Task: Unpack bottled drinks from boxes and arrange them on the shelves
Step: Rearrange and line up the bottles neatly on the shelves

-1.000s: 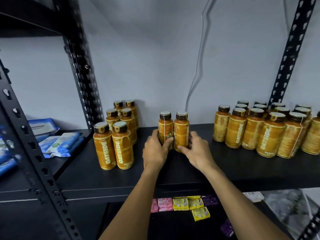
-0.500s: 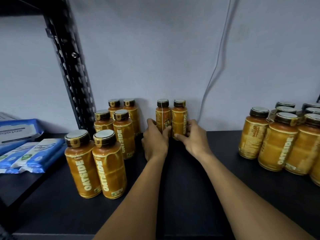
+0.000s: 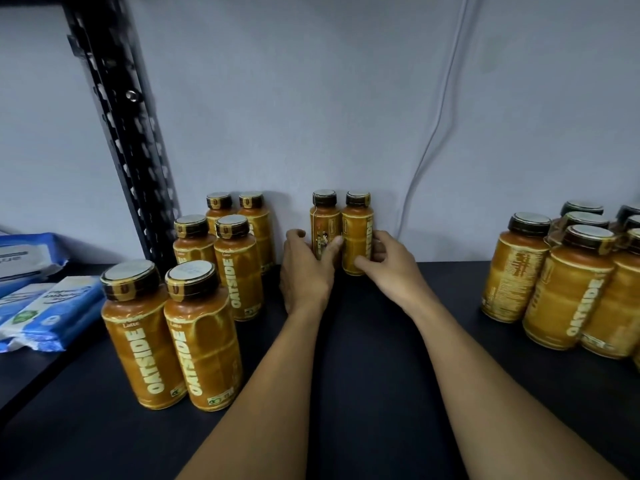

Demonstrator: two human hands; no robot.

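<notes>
Our left thumb [image 3: 333, 244] presses across the front of the left bottle [image 3: 323, 221]. The other fingers of our left hand [image 3: 304, 271] curl round that bottle's nine o'clock side, so the hand grips it low on the body. Our right thumb [image 3: 360, 263] lies on the lower front of the right bottle [image 3: 357, 230], while the fingers of our right hand [image 3: 393, 265] wrap round its three o'clock side, a closed hold on the lower half. The two bottles stand upright and touch each other. They sit at the back of the black shelf [image 3: 367, 341], right by the grey wall [image 3: 311, 98], near the middle of the view. Both our forearms reach in from six o'clock. At nine o'clock from the held pair, near our left hand, six bottles [image 3: 237, 271] of the same orange drink stand in three pairs. These pairs run one behind another towards seven o'clock, and the front labels read OATSIDE. At three o'clock, well apart from our right hand, a cluster of bottles [image 3: 554, 282] runs off the frame's edge. A black perforated post [image 3: 128, 133] rises at eleven o'clock behind the six. Blue wipe packs [image 3: 45, 306] lie on the adjoining surface at nine o'clock of the view. A white cable [image 3: 433, 140] runs down the wall at one o'clock to a spot just beside the right bottle.
</notes>
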